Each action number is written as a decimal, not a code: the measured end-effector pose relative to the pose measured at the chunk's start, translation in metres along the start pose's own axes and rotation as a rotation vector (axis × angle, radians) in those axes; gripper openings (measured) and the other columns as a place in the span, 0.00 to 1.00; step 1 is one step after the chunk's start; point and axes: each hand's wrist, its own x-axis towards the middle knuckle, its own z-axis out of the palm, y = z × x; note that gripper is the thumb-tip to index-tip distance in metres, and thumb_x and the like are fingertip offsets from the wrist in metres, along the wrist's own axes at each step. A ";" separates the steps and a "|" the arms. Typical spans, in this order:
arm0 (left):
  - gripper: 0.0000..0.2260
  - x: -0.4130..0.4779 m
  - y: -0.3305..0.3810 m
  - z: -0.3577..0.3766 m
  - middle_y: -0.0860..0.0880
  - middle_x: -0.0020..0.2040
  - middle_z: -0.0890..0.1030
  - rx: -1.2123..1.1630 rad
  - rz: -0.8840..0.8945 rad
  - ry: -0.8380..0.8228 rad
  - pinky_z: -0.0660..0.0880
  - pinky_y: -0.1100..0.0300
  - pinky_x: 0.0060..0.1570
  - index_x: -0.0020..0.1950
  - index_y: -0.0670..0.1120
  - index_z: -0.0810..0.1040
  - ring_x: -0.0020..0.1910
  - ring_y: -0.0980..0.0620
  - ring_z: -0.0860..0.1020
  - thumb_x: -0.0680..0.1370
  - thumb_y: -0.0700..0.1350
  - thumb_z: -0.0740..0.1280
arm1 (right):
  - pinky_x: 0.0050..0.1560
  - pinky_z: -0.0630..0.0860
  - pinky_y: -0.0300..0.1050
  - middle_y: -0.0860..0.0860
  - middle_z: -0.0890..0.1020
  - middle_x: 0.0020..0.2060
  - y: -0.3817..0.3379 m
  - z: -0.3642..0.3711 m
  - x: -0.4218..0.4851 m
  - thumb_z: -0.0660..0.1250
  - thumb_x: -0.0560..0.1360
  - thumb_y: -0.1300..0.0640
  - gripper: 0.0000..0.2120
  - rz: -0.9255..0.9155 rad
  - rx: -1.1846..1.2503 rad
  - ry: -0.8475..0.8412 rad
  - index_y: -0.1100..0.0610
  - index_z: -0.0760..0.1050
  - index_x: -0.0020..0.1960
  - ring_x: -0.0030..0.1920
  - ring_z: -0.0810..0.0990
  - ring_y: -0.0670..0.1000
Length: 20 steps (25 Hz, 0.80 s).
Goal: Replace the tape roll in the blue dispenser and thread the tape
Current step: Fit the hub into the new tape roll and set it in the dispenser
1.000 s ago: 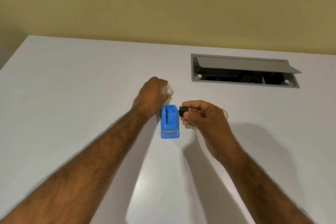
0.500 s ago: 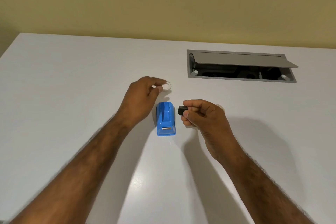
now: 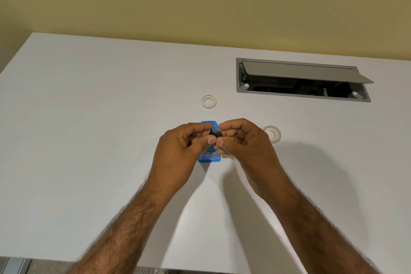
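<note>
The blue tape dispenser stands on the white table, mostly hidden behind my two hands. My left hand and my right hand meet just above it, both pinching a small black spool core between fingertips. A thin whitish ring, an almost spent tape roll, lies flat on the table beyond the dispenser. A thicker clear tape roll lies flat just right of my right hand, partly hidden by it.
A grey cable hatch with its lid raised is set into the table at the back right. A yellow wall rises behind the table. The table's near edge runs along the bottom of the view.
My left hand let go of the thin ring beyond the dispenser and came back to the black core in my right hand. Both hands now hold the core over the dispenser.
</note>
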 end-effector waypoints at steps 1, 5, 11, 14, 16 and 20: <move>0.09 0.001 0.000 0.000 0.57 0.45 0.88 -0.003 -0.016 -0.010 0.81 0.66 0.47 0.55 0.54 0.86 0.44 0.59 0.86 0.77 0.42 0.74 | 0.43 0.81 0.46 0.60 0.84 0.43 0.000 0.000 -0.001 0.72 0.67 0.61 0.11 0.004 -0.005 0.005 0.55 0.79 0.49 0.41 0.84 0.56; 0.07 0.004 -0.001 -0.001 0.54 0.44 0.89 -0.016 -0.041 -0.044 0.81 0.62 0.48 0.52 0.52 0.87 0.43 0.55 0.87 0.77 0.42 0.74 | 0.43 0.81 0.47 0.57 0.85 0.43 0.000 0.000 -0.001 0.73 0.68 0.62 0.13 0.005 -0.017 -0.015 0.53 0.79 0.51 0.41 0.85 0.54; 0.07 0.006 -0.004 -0.007 0.53 0.46 0.88 -0.085 -0.077 0.003 0.82 0.56 0.51 0.50 0.55 0.86 0.45 0.54 0.87 0.77 0.43 0.73 | 0.44 0.80 0.39 0.48 0.85 0.43 0.003 -0.030 0.003 0.70 0.71 0.62 0.14 -0.106 -0.361 0.166 0.47 0.79 0.52 0.41 0.82 0.46; 0.09 0.007 -0.004 -0.012 0.53 0.46 0.88 -0.089 -0.063 0.024 0.82 0.56 0.51 0.48 0.59 0.86 0.46 0.53 0.87 0.77 0.44 0.73 | 0.47 0.74 0.32 0.46 0.83 0.47 0.002 -0.058 0.006 0.69 0.72 0.60 0.13 -0.204 -0.736 0.303 0.49 0.79 0.54 0.45 0.79 0.41; 0.07 0.007 -0.004 -0.012 0.53 0.46 0.88 -0.091 -0.065 0.035 0.82 0.53 0.53 0.48 0.60 0.86 0.47 0.50 0.87 0.76 0.47 0.73 | 0.53 0.72 0.39 0.47 0.81 0.52 0.002 -0.069 0.006 0.69 0.72 0.59 0.13 -0.225 -1.011 0.326 0.49 0.78 0.56 0.53 0.77 0.47; 0.07 0.004 -0.006 -0.010 0.54 0.47 0.88 -0.095 -0.067 0.032 0.81 0.49 0.56 0.51 0.58 0.86 0.48 0.50 0.86 0.73 0.51 0.73 | 0.48 0.79 0.43 0.48 0.82 0.51 -0.002 -0.054 0.003 0.70 0.72 0.62 0.12 -0.184 -0.750 0.272 0.51 0.79 0.54 0.47 0.81 0.46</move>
